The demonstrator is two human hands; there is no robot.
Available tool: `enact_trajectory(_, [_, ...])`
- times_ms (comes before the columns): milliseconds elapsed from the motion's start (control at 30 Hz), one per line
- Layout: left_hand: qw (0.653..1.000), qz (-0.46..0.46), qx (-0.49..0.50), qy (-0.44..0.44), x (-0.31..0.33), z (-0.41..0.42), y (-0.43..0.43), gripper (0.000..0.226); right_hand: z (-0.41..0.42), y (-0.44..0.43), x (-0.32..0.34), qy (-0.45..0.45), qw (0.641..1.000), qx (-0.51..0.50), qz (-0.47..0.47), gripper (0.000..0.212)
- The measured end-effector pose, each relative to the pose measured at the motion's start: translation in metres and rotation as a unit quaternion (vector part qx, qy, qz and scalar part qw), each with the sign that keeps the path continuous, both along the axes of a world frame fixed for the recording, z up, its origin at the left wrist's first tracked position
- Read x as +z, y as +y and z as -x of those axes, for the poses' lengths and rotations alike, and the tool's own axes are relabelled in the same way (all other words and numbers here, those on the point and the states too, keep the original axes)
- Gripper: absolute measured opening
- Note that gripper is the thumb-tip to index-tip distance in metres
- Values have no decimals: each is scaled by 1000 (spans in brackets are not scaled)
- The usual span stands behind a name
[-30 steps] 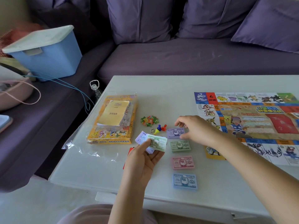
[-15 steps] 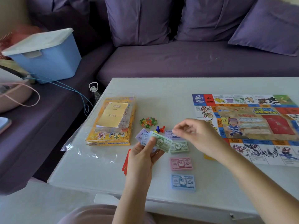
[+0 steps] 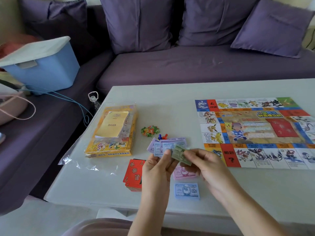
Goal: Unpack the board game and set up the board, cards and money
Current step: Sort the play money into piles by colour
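We see pale table [image 3: 170,99], purple fabric sofa [image 3: 170,68] at 12 o'clock, blue plastic bin [image 3: 44,68] at 10. Colourful paper game board [image 3: 255,130] flat at 3. Left hand [image 3: 156,167] grips fanned purple notes [image 3: 162,146]; right hand [image 3: 208,166] pinches green note [image 3: 180,153].

Green banknote [image 3: 181,155], purple banknotes [image 3: 161,146], red cards [image 3: 133,174], yellow box [image 3: 109,148].
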State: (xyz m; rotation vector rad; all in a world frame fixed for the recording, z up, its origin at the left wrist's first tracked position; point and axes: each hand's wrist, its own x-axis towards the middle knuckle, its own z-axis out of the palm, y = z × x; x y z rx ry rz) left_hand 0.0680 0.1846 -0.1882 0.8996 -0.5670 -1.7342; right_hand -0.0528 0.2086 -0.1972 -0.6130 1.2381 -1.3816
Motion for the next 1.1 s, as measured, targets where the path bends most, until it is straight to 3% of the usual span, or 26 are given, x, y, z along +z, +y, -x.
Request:
enact_trajectory(133, [999, -20, 25, -4, 4, -4, -4, 13, 11, 0, 1, 6, 999, -39, -3, 5])
enact_trajectory(267, [995, -64, 75, -5, 2, -15, -16, 14, 38, -4, 11, 173, 984, 24, 17, 12])
enact_trajectory(400, [991, -95, 87, -23, -6, -19, -23, 10, 56, -14, 26, 387, 911, 138, 30, 25])
enact_trajectory(500, [989, -122, 81, -32, -8, -16, -23, 10, 57, -27, 35, 482, 854, 186, 56, 26])
enact_trajectory(667, [986, -155, 68, -13, -11, -13, -22, 14, 46, -55, 28, 541, 794, 273, 47, 10])
enact_trajectory(867, [984, -169, 53, -3, -9, -12, -20, 17, 40, -67, 14, 564, 781, 264, 41, 6])
enact_trajectory(1100, [983, -179, 40, -13, -13, -10, -22, 16, 46, -61, 13, 655, 687, 311, 53, 30])
